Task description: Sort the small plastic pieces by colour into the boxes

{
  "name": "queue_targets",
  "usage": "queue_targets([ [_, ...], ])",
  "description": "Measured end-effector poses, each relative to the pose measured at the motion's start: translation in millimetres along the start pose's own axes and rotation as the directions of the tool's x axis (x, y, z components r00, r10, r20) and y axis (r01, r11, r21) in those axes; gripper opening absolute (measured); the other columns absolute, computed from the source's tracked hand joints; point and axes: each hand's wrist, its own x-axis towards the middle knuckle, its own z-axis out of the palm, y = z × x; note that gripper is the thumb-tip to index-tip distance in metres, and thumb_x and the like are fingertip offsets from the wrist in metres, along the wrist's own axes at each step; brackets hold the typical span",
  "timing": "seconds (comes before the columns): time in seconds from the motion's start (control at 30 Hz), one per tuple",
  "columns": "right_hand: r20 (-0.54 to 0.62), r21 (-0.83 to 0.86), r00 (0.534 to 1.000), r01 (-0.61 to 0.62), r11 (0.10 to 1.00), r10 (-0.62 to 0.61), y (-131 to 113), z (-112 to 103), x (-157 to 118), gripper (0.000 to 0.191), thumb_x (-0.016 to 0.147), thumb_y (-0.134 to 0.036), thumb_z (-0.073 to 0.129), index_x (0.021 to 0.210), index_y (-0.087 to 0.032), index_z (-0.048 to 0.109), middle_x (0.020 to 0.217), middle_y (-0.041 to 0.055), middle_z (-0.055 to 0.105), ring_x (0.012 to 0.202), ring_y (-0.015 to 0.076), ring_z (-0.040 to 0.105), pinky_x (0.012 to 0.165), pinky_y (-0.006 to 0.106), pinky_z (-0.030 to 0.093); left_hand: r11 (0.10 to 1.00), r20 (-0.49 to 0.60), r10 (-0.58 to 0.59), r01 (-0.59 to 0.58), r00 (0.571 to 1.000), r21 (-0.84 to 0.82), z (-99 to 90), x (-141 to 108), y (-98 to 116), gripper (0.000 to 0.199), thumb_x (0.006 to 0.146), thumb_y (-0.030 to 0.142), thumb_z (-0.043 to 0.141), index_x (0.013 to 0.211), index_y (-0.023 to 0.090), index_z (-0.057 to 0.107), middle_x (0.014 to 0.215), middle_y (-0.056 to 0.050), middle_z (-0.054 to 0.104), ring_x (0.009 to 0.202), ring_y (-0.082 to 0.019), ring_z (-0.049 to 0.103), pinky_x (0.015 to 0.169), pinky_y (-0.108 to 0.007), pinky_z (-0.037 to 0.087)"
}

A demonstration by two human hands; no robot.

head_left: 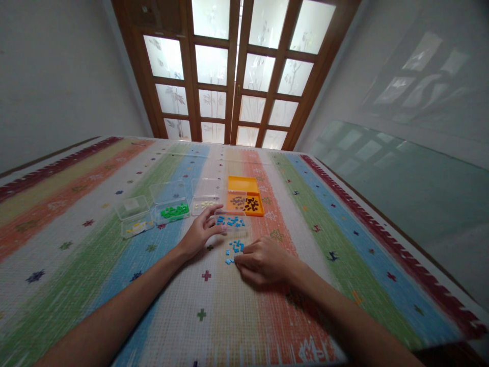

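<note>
My left hand (200, 230) is curved at the left end of a clear plastic box (249, 229) with small blue bricks (235, 222) inside. Its thumb and fingers are apart, around that end; whether they press on the box I cannot tell. Closer to me, a loose group of small blue bricks (237, 245) lies on the tablecloth. My right hand (263, 260) rests just right of these, its fingertips pinched together at a small blue brick (229, 261) at the near edge of the group. The fingers partly hide what is between them.
An orange box (243, 182) with dark brown pieces (251, 205) stands open behind the blue bricks. Further left are open clear boxes with cream pieces (204, 204), green pieces (174, 210) and yellow and white pieces (139, 226). A striped tablecloth (171, 311) covers the table.
</note>
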Motion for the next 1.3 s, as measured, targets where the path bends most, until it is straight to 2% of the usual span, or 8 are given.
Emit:
queue_targets([
  [0.17, -0.079, 0.133, 0.997, -0.010, 0.991, 0.020, 3.9, -5.0, -2.5, 0.021, 0.083, -0.016, 0.049, 0.067, -0.017, 0.063, 0.059, 0.0006, 0.061, 0.049, 0.0097, 0.043, 0.051, 0.026, 0.025, 1.000, 0.002, -0.002, 0.002, 1.000, -0.003, -0.2, 0.4, 0.3, 0.064, 0.072, 0.027, 0.078, 0.130, 0.019, 0.053, 0.130, -0.011, 0.058, 0.112, -0.026, 0.062, 0.089, -0.038, 0.056],
  [0.3, -0.136, 0.220, 0.979, -0.120, 0.968, 0.153, 12.9, -15.6, -8.8, 0.022, 0.082, -0.018, 0.051, 0.069, -0.017, 0.069, 0.057, 0.0012, 0.062, 0.049, 0.0098, 0.045, 0.052, 0.024, 0.029, 1.000, 0.004, -0.007, 0.007, 1.000, -0.020, 0.5, 0.1, 0.9, 0.065, 0.071, 0.027, 0.078, 0.130, 0.019, 0.052, 0.130, -0.012, 0.057, 0.114, -0.027, 0.061, 0.087, -0.038, 0.056],
  [0.43, -0.017, 0.245, 0.967, -0.244, 0.938, 0.255, 23.6, -26.2, -16.0, 0.020, 0.079, -0.018, 0.056, 0.081, -0.017, 0.076, 0.064, 0.0030, 0.068, 0.054, 0.0116, 0.054, 0.056, 0.024, 0.034, 0.999, 0.003, -0.007, 0.007, 1.000, -0.038, 1.0, -0.3, 1.2, 0.065, 0.071, 0.025, 0.079, 0.130, 0.019, 0.052, 0.133, -0.013, 0.055, 0.115, -0.027, 0.061, 0.089, -0.037, 0.056],
  [0.57, 0.084, 0.233, 0.945, -0.328, 0.915, 0.317, 28.1, -24.9, -18.2, 0.019, 0.079, -0.021, 0.062, 0.089, -0.018, 0.077, 0.068, 0.0035, 0.071, 0.058, 0.0129, 0.058, 0.059, 0.024, 0.035, 0.998, 0.013, -0.002, 0.003, 1.000, -0.063, 0.9, -0.1, 0.5, 0.067, 0.070, 0.024, 0.080, 0.131, 0.022, 0.051, 0.138, -0.012, 0.052, 0.114, -0.026, 0.062, 0.091, -0.039, 0.055],
  [0.83, 0.105, 0.286, 0.960, -0.279, 0.917, 0.259, 24.3, -6.4, -9.5, 0.019, 0.083, -0.016, 0.057, 0.089, -0.017, 0.075, 0.069, 0.0030, 0.070, 0.056, 0.0108, 0.052, 0.056, 0.023, 0.030, 0.999, 0.059, 0.019, -0.016, 0.998, -0.044, -0.8, -2.9, 0.7, 0.070, 0.073, 0.022, 0.079, 0.136, 0.025, 0.048, 0.140, -0.012, 0.049, 0.099, -0.021, 0.068, 0.090, -0.038, 0.055],
  [0.97, 0.100, 0.369, 0.952, -0.306, 0.877, 0.290, 23.3, -6.1, -9.6, 0.018, 0.082, -0.017, 0.058, 0.088, -0.016, 0.075, 0.064, 0.0014, 0.066, 0.054, 0.0096, 0.049, 0.054, 0.022, 0.030, 0.997, 0.094, 0.042, -0.036, 0.995, -0.061, -2.6, -2.9, -0.8, 0.072, 0.073, 0.022, 0.080, 0.137, 0.025, 0.048, 0.136, -0.012, 0.053, 0.098, -0.021, 0.068, 0.092, -0.038, 0.054],
  [1.13, -0.001, 0.521, 0.924, -0.326, 0.789, 0.382, 27.2, -12.7, -9.3, 0.015, 0.081, -0.021, 0.063, 0.089, -0.016, 0.074, 0.054, -0.0053, 0.052, 0.048, 0.0076, 0.043, 0.052, 0.020, 0.030, 0.995, 0.110, 0.067, -0.058, 0.992, -0.078, -3.0, -1.9, -2.4, 0.070, 0.072, 0.023, 0.081, 0.135, 0.025, 0.051, 0.139, -0.013, 0.053, 0.110, -0.026, 0.065, 0.095, -0.039, 0.054],
  [1.3, -0.103, 0.536, 0.885, -0.335, 0.775, 0.454, 39.1, -25.3, 5.1, 0.011, 0.082, -0.020, 0.063, 0.085, -0.015, 0.073, 0.052, -0.0076, 0.045, 0.047, 0.0067, 0.039, 0.052, 0.020, 0.029, 0.995, 0.150, 0.061, -0.049, 0.987, -0.084, -2.7, -2.5, -3.8, 0.072, 0.073, 0.024, 0.080, 0.137, 0.023, 0.047, 0.137, -0.015, 0.055, 0.115, -0.029, 0.064, 0.096, -0.042, 0.053],
])
